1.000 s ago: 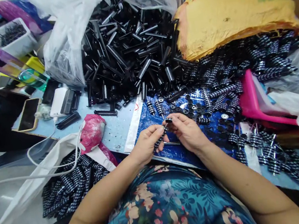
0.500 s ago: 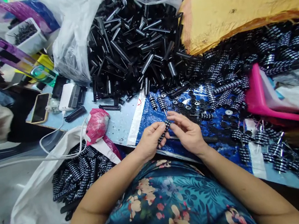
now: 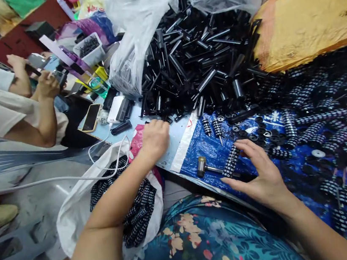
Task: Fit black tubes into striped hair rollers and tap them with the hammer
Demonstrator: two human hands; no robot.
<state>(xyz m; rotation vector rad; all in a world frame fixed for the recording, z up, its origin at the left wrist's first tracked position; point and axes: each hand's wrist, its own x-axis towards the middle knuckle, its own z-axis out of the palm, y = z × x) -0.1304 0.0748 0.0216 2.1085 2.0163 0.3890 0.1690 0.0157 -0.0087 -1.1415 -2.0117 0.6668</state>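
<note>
My right hand (image 3: 260, 172) holds a black roller dotted with pale squares (image 3: 231, 160) lengthwise, its thumb at the lower end and its fingers at the upper end. Just left of that roller, a small hammer (image 3: 202, 166) lies on the blue plastic sheet (image 3: 191, 149). My left hand (image 3: 156, 138) is closed over the table edge beside a pink bundle (image 3: 136, 140). Its fingertips are turned away, so what they hold is hidden. Beyond it spreads a heap of black tubes (image 3: 195, 54). Two short dotted rollers with metal pins (image 3: 217, 128) lie on the sheet.
A white sack (image 3: 73, 220) of dotted rollers hangs below the table at left, with a white cable (image 3: 55, 179) crossing it. A phone (image 3: 91, 117) and a white box (image 3: 116, 109) lie nearby. Another person's hands (image 3: 47, 83) work farther left. A yellow sack (image 3: 309, 18) stands right.
My left hand has left the roller and moved left to the black tubes' near edge. My right hand keeps the roller. The view has swung left, and the hammer has come into sight.
</note>
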